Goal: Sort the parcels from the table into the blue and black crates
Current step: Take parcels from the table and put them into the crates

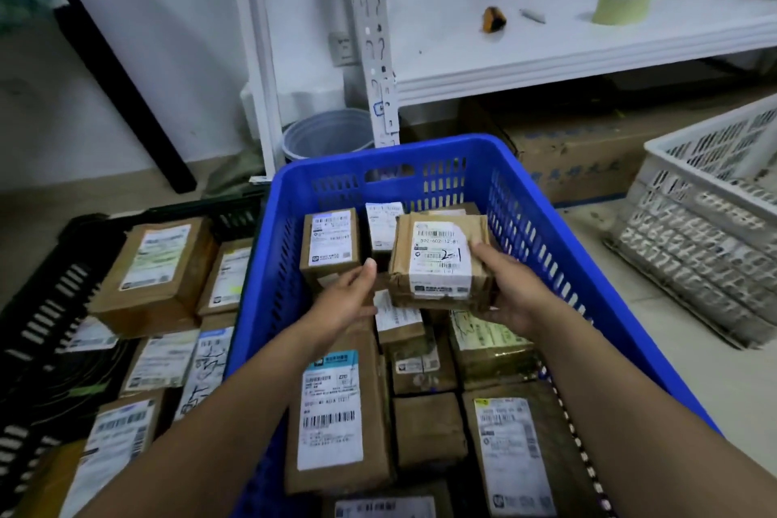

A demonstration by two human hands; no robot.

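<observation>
**A:** What's going on over at the crates right now?

**B:** The person is reaching both arms over the blue crate [525,198] and holding one small brown parcel [439,257] above the pile inside, toward the far half. The right hand [511,290] is gripping the parcel's right edge, with the thumb lying on the white label and the fingers tucked underneath.

**A:** And the other hand?

**B:** The left hand [349,299] is sitting just beside the parcel's left edge, thumb sticking up and not touching it. Its fingers are running in under the box, so I honestly can't tell if they're holding it. The hands are apart, one on each side of the parcel.

**A:** What else is lying around?

**B:** Other labelled parcels [330,412] are filling the blue crate, and a black crate [46,299] right beside it on the left is holding a bunch too. A white crate [693,214] is sitting on the floor off to the right. A roll of tape [622,6] is lying on the white shelf [546,50] at the far side.
</observation>
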